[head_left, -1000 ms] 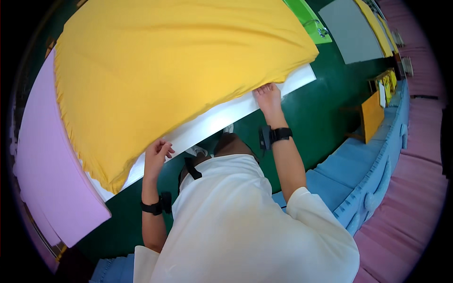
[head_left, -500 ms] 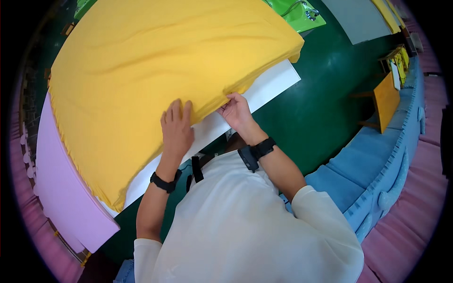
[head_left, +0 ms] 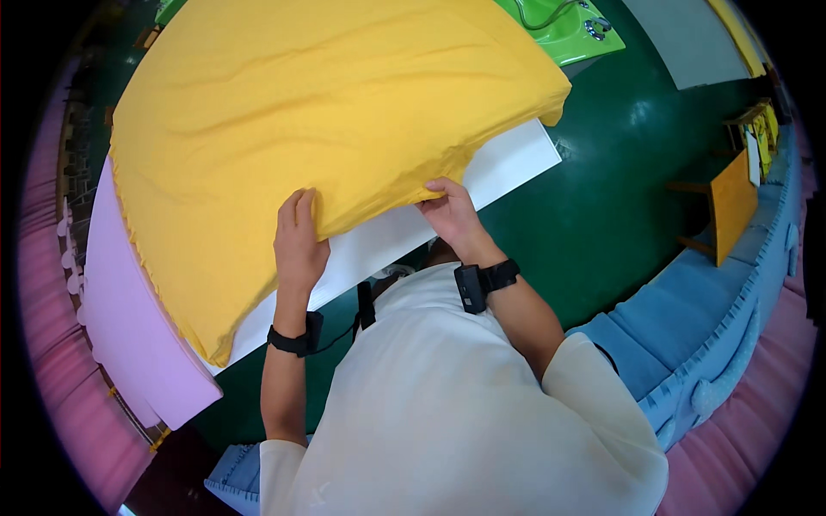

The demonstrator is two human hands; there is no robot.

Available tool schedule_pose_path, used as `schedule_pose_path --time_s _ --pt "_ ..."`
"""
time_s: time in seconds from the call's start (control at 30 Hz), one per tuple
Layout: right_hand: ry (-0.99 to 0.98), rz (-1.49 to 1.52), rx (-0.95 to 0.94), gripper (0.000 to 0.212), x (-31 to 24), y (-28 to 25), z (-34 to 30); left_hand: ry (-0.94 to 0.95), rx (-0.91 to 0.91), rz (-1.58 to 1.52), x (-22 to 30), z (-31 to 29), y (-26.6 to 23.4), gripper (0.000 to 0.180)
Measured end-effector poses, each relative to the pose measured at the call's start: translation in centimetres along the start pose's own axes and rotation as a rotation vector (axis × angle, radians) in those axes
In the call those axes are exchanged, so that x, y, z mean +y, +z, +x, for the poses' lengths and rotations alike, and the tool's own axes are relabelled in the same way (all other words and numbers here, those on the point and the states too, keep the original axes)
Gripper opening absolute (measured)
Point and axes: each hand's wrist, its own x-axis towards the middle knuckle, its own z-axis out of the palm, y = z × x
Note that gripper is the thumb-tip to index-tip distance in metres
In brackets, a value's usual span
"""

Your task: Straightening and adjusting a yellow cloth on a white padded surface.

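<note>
A yellow fitted sheet is spread over a bed-like surface, its near edge gathered and lying short of the white board beneath. My right hand pinches the sheet's edge, thumb on top and fingers tucked partly under the cloth. To the left, my left hand has its fingers drawn together over the same edge, gripping the fabric; its thumb is partly hidden. A strip of white shows between the two hands, under the lifted cloth.
A pink-covered bed adjoins on the left. At the far right stand a green basin with a shower hose and a grey-topped bed. A blue sofa and a wooden stool are on the right, over green floor.
My left hand has gone from spread flat on the sheet to closed at its edge. The right hand keeps its hold, and the edge between them is lifted. The view has shifted slightly.
</note>
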Motion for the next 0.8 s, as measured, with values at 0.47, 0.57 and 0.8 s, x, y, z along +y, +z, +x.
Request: schedule_pose_path --time_s 0.47,0.57,0.8 --pt "0.021 0.308 -0.299 0.050 -3.6 -0.1 -0.2 -0.024 0.017 -0.117 0.6 0.6 -0.8 0.059" --pt "0.123 0.323 -0.373 0.050 -4.7 -0.6 -0.2 -0.035 0.012 -0.130 0.8 0.6 -1.1 0.059" --pt "0.176 -0.740 -0.217 0.020 -3.6 -1.2 0.6 -0.043 0.025 -0.139 1.2 1.0 -2.1 0.057"
